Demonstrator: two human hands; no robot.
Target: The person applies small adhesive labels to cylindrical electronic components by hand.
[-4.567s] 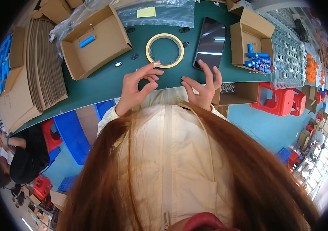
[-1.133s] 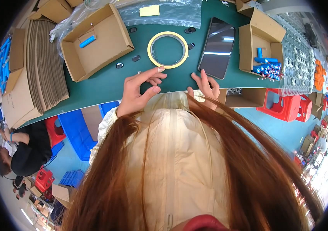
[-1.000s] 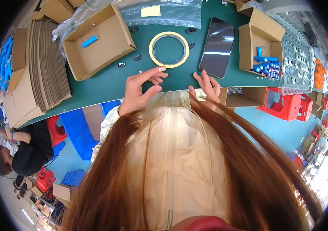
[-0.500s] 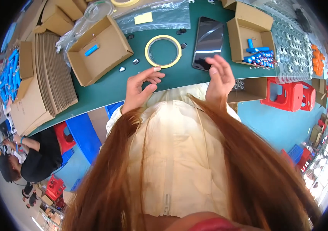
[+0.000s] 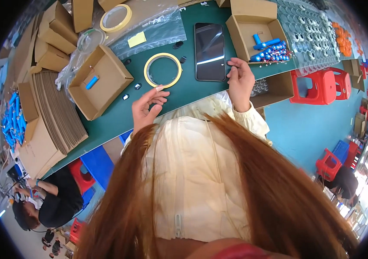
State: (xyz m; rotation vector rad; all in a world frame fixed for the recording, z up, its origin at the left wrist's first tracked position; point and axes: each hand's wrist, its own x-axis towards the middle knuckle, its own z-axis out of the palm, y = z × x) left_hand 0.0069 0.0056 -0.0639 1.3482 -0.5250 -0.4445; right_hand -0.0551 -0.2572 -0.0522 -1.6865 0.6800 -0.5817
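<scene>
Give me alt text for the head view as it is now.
A person's left hand is at a yellow tape roll on a green table; the right hand is near a black phone and a cardboard box of blue cylinders. Another box, at left, holds one blue cylinder.

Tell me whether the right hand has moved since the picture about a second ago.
Yes: rightward. Judged against the black smartphone, the right hand was below its near-left corner and is now beyond its near-right side.
</scene>
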